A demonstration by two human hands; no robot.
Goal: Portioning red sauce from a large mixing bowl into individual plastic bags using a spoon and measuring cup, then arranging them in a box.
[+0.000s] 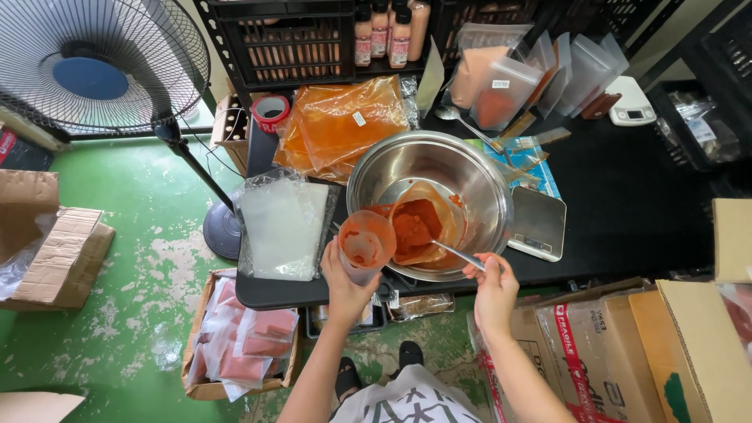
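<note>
My left hand [347, 283] holds a small clear plastic cup [366, 243] smeared with orange-red paste, just left of a large steel bowl [486, 182]. Inside the bowl lies an open plastic bag of red paste [419, 227]. My right hand [493, 288] grips the handle of a metal spoon [456, 253] whose tip reaches into that bag. Both hands sit at the near edge of the black table [627, 204].
A stack of clear empty pouches [283, 227] lies left of the bowl. Orange filled bags [345, 125], a second spoon [470, 125], a small scale [537, 223] and standing pouches [509, 86] are behind. A fan [102, 63], cardboard boxes [63, 258] and a box of packed pouches [243, 341] stand on the green floor.
</note>
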